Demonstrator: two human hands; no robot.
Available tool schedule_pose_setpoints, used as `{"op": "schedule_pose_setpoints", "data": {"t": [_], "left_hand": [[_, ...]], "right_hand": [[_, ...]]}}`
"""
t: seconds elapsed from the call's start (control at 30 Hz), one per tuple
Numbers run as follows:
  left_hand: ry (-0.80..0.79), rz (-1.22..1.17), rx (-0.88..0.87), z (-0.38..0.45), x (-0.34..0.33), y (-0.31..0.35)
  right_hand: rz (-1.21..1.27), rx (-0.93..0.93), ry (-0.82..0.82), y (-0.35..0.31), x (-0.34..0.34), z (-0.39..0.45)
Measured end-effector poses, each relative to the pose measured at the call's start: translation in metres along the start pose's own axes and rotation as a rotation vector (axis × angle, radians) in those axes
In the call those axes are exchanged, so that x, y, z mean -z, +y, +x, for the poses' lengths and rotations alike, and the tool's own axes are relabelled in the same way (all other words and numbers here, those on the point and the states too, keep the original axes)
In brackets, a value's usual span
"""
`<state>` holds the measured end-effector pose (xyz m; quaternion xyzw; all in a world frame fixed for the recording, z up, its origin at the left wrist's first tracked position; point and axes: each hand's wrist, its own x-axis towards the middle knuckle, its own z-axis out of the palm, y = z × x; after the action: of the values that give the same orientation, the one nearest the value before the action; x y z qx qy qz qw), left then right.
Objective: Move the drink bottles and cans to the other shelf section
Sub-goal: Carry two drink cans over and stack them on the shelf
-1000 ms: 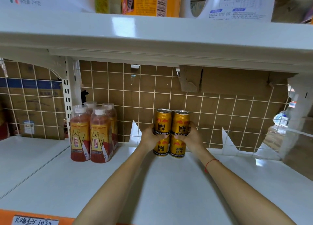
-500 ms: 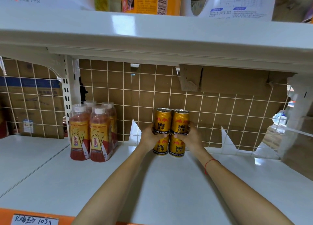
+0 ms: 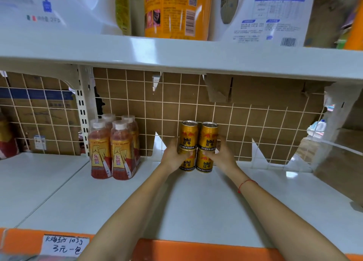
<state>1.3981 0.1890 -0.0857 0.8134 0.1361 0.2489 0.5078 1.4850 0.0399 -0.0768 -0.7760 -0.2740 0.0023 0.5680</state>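
Both hands are gripping a two-by-two stack of gold Red Bull cans (image 3: 198, 146) at the back of the white shelf (image 3: 196, 202): left hand (image 3: 172, 156) and right hand (image 3: 223, 152) are squeezing opposite sides. The bottom cans are probably resting on the shelf. If the squeeze is uneven, the unsecured top cans risk toppling.

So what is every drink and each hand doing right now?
Top cans: upright, side by side, stacked on the bottom cans.
Bottom cans: upright on the shelf.
Left hand: grips the stack's left side.
Right hand: grips the stack's right side.
Bottles: upright, capped, bunched together left of the cans, untouched.
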Motion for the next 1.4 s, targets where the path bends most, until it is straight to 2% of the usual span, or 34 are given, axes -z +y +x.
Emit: {"op": "schedule_pose_setpoints", "data": {"t": [0.5,0.7,1.0,1.4], "left_hand": [[0.03,0.241,0.032,-0.089,0.059,0.063],[0.182,0.278,0.036,-0.135,0.091,0.071],[0.458,0.18,0.118,-0.213,0.152,0.069],[0.73,0.248,0.278,-0.294,0.292,0.032]], "right_hand": [[-0.096,-0.001,-0.059,-0.076,0.007,-0.073],[-0.157,0.045,-0.115,-0.098,-0.011,-0.103],[-0.108,0.14,-0.238,-0.141,-0.07,-0.153],[0.008,0.268,-0.409,-0.219,-0.189,-0.187]]}}
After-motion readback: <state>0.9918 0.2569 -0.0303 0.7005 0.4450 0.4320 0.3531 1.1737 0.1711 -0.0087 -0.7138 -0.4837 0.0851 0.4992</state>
